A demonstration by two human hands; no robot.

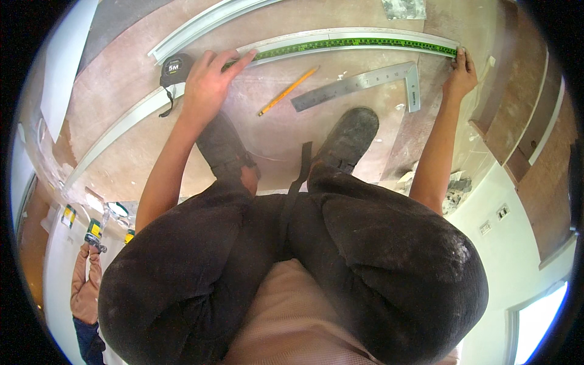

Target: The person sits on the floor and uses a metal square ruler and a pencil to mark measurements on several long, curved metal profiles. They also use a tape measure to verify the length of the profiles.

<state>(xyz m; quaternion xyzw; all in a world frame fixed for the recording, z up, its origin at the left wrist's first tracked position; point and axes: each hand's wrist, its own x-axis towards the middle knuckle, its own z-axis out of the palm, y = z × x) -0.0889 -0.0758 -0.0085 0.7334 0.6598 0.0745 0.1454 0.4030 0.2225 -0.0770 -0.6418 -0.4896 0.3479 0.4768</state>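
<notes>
A long white trim strip (131, 118) lies across the floor in front of my feet. Along it runs the green blade (340, 43) of a tape measure, whose dark case (176, 68) sits at the left with its wrist strap hanging. My left hand (208, 82) is closed at the blade beside the case, its fingertips partly covering it. At the far right end, my right hand (462, 74) pinches the blade's tip against the strip's end. Between my hands lie a yellow pencil (288, 91) and a metal try square (359, 85).
A second white strip (207, 25) lies beyond the first. Wooden boards (529, 134) are at the right, near rubble (459, 188). My shoes (353, 137) stand close to the square. At lower left, another person's arms (86, 274) reach toward a green-and-yellow container (93, 231).
</notes>
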